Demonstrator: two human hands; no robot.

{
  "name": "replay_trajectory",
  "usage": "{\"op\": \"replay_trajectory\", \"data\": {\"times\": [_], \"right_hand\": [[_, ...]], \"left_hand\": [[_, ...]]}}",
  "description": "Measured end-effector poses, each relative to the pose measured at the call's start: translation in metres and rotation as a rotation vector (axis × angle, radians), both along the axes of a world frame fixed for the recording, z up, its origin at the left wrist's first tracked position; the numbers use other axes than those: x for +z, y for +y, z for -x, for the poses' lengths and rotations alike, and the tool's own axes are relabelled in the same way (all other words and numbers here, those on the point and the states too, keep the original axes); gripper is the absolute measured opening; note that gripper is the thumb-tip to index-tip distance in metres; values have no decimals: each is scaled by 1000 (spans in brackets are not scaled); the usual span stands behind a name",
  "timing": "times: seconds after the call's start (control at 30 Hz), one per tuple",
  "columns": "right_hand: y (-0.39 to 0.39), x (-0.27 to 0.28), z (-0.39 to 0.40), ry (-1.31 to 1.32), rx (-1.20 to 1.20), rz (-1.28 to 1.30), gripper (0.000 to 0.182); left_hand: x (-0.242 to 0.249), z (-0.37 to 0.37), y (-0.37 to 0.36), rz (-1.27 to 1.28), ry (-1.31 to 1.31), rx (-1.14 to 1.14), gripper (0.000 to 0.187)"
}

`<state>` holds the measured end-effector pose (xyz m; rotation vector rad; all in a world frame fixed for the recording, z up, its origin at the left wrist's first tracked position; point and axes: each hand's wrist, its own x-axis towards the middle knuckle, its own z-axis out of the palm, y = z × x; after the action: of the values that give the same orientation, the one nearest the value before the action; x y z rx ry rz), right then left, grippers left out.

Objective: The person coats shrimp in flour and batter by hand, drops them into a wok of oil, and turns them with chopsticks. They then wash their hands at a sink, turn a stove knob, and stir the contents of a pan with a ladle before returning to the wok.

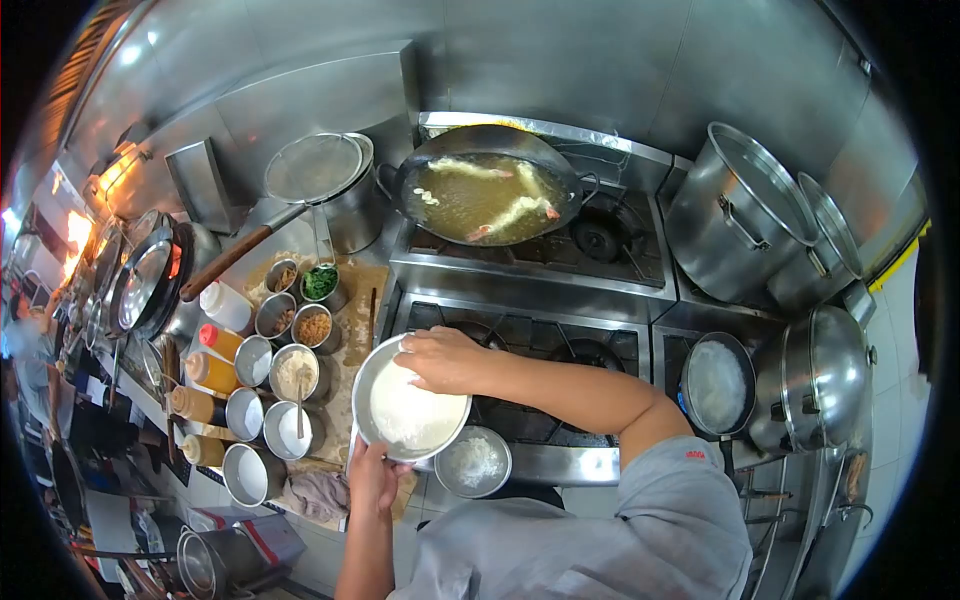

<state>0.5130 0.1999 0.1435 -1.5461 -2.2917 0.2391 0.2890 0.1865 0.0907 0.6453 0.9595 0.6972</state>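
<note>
A: What are the fingers doing?

B: The right hand (440, 358) curls down over the far rim of the bowl (408, 402), fingertips dipped toward the white batter; whether they pinch anything I cannot tell. The left hand (375, 478) clasps the near rim from below, so the bowl is carried between both hands, tilted a little, above the table (360, 310) edge and the stove (540, 335).

A: Why there?

B: Probably to stay close to the wok (487, 196), where battered pieces fry in oil. A small flour bowl (473, 463) sits just beside, and the seasoning tins (285, 375) and sauce bottles (205, 370) stand to the left within reach.

A: Anything hidden?

B: The left fingers are behind the bowl. The tins' contents are mostly too small to name, and the left edge is warped and glaring.
</note>
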Motion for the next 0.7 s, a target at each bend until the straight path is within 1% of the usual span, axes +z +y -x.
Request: {"op": "replay_trajectory", "data": {"times": [0.1, 0.17, 0.2, 0.23, 0.27, 0.3, 0.33, 0.37, 0.4, 0.47, 0.5, 0.57, 0.67, 0.7], "right_hand": [[3, -6, 1, -27, 15, 56, 35], [2, -3, -1, -64, -27, 109, 37], [3, -5, 0, -77, -40, 142, 38], [4, -12, -4, -43, -45, 104, 39], [12, -7, -8, -148, -28, 154, 40], [16, -5, -13, -69, -66, 161, 37], [9, 35, -14, -54, -65, 164, 35], [11, 31, -20, 51, -120, 17, 31], [19, 37, -30, 19, -46, -138, 30], [16, 66, -40, 128, -95, -195, 31], [18, 72, -47, 139, -96, -239, 31], [15, 85, -57, 132, -164, -257, 32], [10, 109, -59, 240, -121, -195, 25], [9, 109, -60, 216, -122, -197, 25]], "left_hand": [[-8, -11, 8, 4, -25, -46, 48], [-13, -18, 13, 14, -20, -54, 50], [-18, -22, 18, 5, -68, -67, 51], [-24, -22, 22, 7, -102, -62, 52], [-27, -24, 25, 4, -131, -52, 51], [-29, -24, 30, 10, -146, -37, 50], [-30, -20, 39, 2, -65, -59, 46], [-20, -24, 44, -7, -74, -63, 41], [-16, -19, 53, 9, -34, -63, 39], [16, -27, 61, -94, 5, -80, 38], [23, -28, 68, -118, -46, -85, 38], [27, -28, 85, -90, -33, -67, 34], [35, -27, 107, -61, -14, -42, 30], [36, -26, 114, -69, -12, -56, 29]]}}
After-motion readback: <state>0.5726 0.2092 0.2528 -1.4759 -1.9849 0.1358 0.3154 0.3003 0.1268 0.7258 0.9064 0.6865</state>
